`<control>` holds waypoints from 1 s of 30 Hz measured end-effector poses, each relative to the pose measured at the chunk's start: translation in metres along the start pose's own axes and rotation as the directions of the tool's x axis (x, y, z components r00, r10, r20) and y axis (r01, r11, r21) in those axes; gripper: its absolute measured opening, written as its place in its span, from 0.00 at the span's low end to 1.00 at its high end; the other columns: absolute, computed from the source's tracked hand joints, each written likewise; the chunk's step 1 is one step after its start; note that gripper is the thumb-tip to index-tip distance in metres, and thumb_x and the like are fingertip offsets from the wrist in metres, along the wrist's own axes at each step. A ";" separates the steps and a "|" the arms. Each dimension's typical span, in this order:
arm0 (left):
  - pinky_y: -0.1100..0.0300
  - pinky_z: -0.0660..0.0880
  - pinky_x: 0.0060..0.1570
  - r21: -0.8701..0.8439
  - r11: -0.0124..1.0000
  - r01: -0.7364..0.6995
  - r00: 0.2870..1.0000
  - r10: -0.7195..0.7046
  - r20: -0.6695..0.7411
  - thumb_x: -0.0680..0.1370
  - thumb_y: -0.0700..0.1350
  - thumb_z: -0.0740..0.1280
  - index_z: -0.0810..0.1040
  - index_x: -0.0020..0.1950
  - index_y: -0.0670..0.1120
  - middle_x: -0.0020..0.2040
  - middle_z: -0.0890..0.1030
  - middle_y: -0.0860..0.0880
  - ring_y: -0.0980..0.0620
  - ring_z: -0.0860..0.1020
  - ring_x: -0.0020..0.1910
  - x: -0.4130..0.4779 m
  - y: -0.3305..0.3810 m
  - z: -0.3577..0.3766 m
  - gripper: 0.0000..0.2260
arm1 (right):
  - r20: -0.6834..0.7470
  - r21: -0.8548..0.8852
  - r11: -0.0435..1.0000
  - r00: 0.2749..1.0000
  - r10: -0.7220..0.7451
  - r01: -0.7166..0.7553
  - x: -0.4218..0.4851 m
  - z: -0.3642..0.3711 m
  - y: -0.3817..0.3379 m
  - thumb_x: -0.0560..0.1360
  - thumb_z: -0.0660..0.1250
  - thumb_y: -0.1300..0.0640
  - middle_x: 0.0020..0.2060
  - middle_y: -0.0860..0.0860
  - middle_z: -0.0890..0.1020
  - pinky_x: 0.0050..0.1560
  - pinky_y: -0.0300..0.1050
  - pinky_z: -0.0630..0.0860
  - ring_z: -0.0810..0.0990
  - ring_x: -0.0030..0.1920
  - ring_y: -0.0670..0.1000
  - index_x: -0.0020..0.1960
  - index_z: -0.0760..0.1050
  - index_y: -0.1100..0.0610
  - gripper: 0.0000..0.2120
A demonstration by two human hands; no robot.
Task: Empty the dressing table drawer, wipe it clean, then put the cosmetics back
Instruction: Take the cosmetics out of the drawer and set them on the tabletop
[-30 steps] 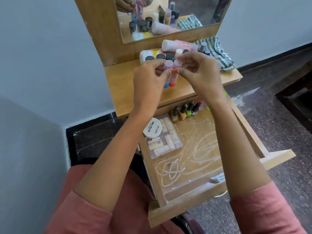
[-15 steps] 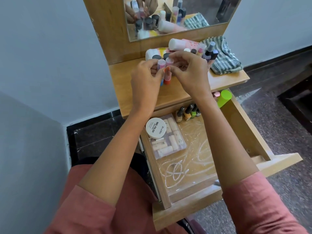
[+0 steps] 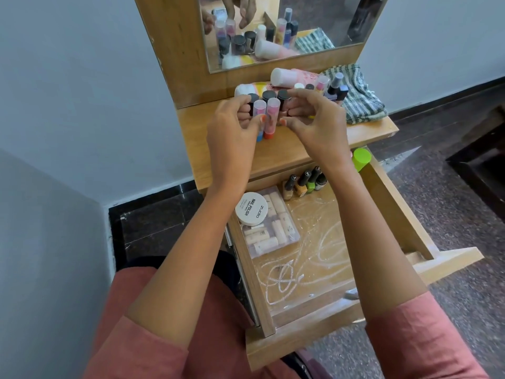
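Drawer (image 3: 396, 214) — open below the tabletop (image 3: 273, 160), clear-lined. Contents: round white tin (image 3: 251, 208), lettered "NAIL POLISH" and "ZUDIO", on a clear box (image 3: 276, 231); four polish bottles (image 3: 303, 183). Over the tabletop — left hand (image 3: 232, 129) curled round blue-based tube (image 3: 259, 116), right hand (image 3: 314, 124) pinching orange-based tube (image 3: 272, 116); both clear-capped.

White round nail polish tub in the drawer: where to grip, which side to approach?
Probably pinch the white tub across its round side wall, coming from above and slightly from the front right. It lies lid-up on the clear box, so the flat lid gives no hold, the drawer's left wall is close beside it, and the tabletop overhangs just behind.
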State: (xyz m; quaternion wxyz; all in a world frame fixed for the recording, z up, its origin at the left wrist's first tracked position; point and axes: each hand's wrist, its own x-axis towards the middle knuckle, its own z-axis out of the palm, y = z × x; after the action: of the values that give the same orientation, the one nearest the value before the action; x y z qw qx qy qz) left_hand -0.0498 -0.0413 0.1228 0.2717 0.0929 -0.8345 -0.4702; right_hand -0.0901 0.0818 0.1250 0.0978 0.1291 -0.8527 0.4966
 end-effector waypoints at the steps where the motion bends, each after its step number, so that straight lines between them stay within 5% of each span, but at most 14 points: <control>1: 0.75 0.74 0.45 -0.002 1.000 -0.019 1.000 0.019 -0.015 0.73 0.39 0.70 0.77 0.58 0.41 0.49 0.77 0.50 0.59 0.75 0.46 -0.003 0.002 -0.002 0.14 | -0.013 0.002 1.000 1.000 0.008 -0.008 -0.003 -0.004 0.002 0.69 0.71 0.68 0.45 0.52 0.79 0.49 0.30 0.76 0.77 0.43 0.45 0.60 0.75 0.62 0.20; 10: 0.68 0.76 0.46 -0.070 0.997 -0.020 0.996 0.027 0.088 0.73 0.36 0.68 0.79 0.51 0.41 0.44 0.80 0.48 0.57 0.77 0.42 -0.064 -0.005 0.018 0.07 | -0.027 -0.106 0.989 0.995 0.100 -0.103 -0.040 -0.024 0.038 0.71 0.69 0.67 0.41 0.50 0.81 0.43 0.23 0.72 0.76 0.36 0.33 0.49 0.80 0.62 0.08; 16: 0.64 0.75 0.50 -0.015 0.995 0.100 0.964 -0.093 0.250 0.74 0.36 0.68 0.78 0.56 0.40 0.51 0.81 0.45 0.55 0.78 0.47 -0.098 -0.034 0.049 0.11 | 0.018 -0.213 0.972 0.994 0.104 -0.098 -0.058 -0.012 0.065 0.69 0.68 0.71 0.44 0.59 0.82 0.42 0.23 0.70 0.77 0.40 0.49 0.49 0.79 0.66 0.09; 21: 0.59 0.71 0.61 0.025 0.990 0.135 0.946 -0.137 0.293 0.75 0.36 0.66 0.73 0.65 0.41 0.60 0.78 0.45 0.50 0.75 0.60 -0.098 -0.042 0.069 0.18 | 0.090 -0.413 0.909 0.991 0.096 -0.051 -0.066 0.000 0.077 0.68 0.65 0.72 0.51 0.59 0.79 0.55 0.47 0.72 0.75 0.51 0.60 0.53 0.79 0.64 0.15; 30: 0.55 0.75 0.52 0.017 0.988 0.154 0.945 -0.152 0.288 0.74 0.34 0.66 0.79 0.56 0.39 0.52 0.82 0.43 0.46 0.79 0.51 -0.089 -0.043 0.078 0.11 | 0.130 -0.502 0.864 0.986 0.099 -0.021 -0.065 0.003 0.079 0.69 0.62 0.72 0.47 0.61 0.79 0.51 0.46 0.67 0.72 0.49 0.61 0.50 0.79 0.66 0.12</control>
State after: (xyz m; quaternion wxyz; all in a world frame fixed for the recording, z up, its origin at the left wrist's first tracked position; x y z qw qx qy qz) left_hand -0.0222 0.0291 0.0225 0.1100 0.0868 -0.8542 -0.5008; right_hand -0.0534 0.1242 0.0395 0.0472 0.1101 -0.9606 0.2508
